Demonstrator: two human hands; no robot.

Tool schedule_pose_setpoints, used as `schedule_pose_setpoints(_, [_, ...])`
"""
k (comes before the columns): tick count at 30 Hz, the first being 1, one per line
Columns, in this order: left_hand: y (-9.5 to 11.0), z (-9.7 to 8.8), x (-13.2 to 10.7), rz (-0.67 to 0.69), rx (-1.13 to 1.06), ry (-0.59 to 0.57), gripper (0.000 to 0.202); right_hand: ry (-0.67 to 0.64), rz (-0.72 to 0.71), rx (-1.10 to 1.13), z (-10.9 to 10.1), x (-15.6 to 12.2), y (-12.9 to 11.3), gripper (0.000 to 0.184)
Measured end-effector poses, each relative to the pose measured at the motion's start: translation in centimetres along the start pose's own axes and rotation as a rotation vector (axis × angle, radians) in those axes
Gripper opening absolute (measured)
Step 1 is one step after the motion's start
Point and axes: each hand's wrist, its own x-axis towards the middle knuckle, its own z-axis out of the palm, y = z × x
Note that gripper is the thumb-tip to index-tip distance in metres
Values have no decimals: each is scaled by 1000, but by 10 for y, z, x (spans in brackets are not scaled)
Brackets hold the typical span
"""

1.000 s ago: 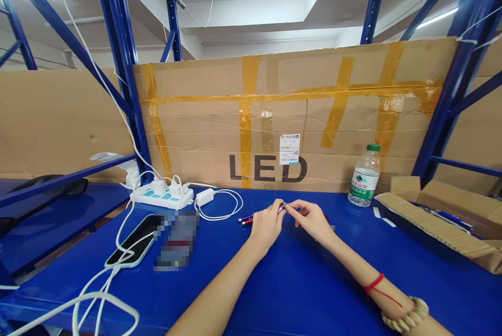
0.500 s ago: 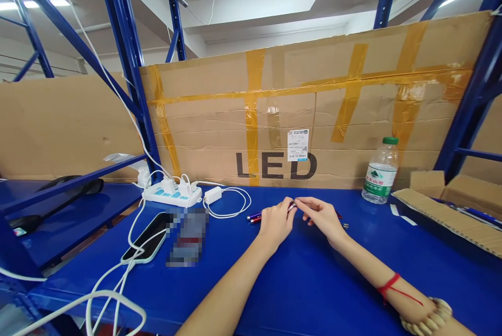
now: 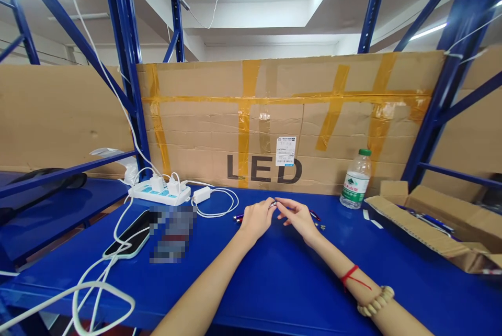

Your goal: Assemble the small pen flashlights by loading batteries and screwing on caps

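Both my hands meet at the middle of the blue table [image 3: 274, 283]. My left hand [image 3: 255, 218] is closed round a slim purple-red pen [image 3: 238, 217] whose end sticks out to the left of the fist. My right hand [image 3: 298, 215] pinches the pen's metal tip between thumb and fingers, touching my left hand. A second dark red pen [image 3: 315, 215] and some tiny metal parts [image 3: 322, 226] lie just right of my right hand on the table.
A taped cardboard sheet marked LED [image 3: 274, 126] stands behind. A water bottle [image 3: 355, 180] and an open cardboard box [image 3: 431, 221] sit at the right. A power strip [image 3: 160, 193] with chargers, white cables [image 3: 98, 283] and a phone [image 3: 127, 234] lie at the left.
The hands stay together on the pen, with only small finger movement. The view swung right, then back left, so everything shifted in frame.
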Motion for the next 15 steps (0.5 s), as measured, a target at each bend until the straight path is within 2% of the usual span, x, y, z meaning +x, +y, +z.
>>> schedule_pose_setpoints(11, [1, -1, -11, -61, -66, -42, 29, 17, 122, 41, 2, -7, -5, 41])
schedule_pose_setpoints(15, [-2, 1, -13, -58, -63, -74, 30, 14, 32, 5, 8, -9, 2, 42])
